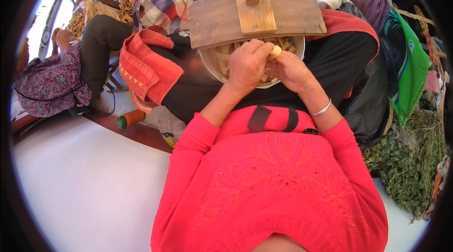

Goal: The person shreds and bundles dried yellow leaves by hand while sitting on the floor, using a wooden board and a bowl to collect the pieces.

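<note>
The left hand and the right hand are meeting over a white bowl on the lap. Both hands are pinching a small pale piece, fingers closed around it. The bowl is holding more pale strips. A wooden board is lying across the bowl at 12 o'clock. A red cloth is sitting at 9 o'clock from the bowl.

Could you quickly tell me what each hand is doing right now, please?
Left hand: closed, fingers curled onto the pale piece over the white bowl.
Right hand: closed, pinching the same pale piece.
</note>
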Demonstrator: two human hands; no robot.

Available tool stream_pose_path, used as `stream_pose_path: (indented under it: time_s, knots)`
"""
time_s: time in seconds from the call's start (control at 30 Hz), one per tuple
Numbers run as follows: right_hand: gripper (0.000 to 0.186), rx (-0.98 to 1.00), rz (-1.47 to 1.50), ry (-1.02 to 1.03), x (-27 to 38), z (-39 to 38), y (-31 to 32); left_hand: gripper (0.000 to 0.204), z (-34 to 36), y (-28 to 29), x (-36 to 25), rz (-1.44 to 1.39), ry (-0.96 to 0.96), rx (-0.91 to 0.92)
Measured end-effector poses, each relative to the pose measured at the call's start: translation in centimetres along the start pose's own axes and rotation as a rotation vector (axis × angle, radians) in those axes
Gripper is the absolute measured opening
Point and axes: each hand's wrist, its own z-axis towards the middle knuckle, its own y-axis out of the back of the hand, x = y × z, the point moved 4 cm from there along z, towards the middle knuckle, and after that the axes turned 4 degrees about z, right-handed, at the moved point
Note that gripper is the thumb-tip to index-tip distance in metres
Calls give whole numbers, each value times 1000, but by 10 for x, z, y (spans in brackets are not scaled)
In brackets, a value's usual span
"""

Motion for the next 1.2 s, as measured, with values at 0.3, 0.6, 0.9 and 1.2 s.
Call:
stream_pose_path:
  time_s: [0.3,0.6,0.9,1.2]
  knots:
    - [9,-154,-677,610,23,3,-4,23,6,1,-8,-337,228,89]
    - [3,-245,-1047,1050,46,-33,-41,21,-1,-33,20,-775,637,187]
    - [20,-257,-408,830,70,-6,2,15,-20,9,-2,-214,296,65]
    - [20,8,-1343,503,72,-26,-30,11,1,22,0,25,128,120]
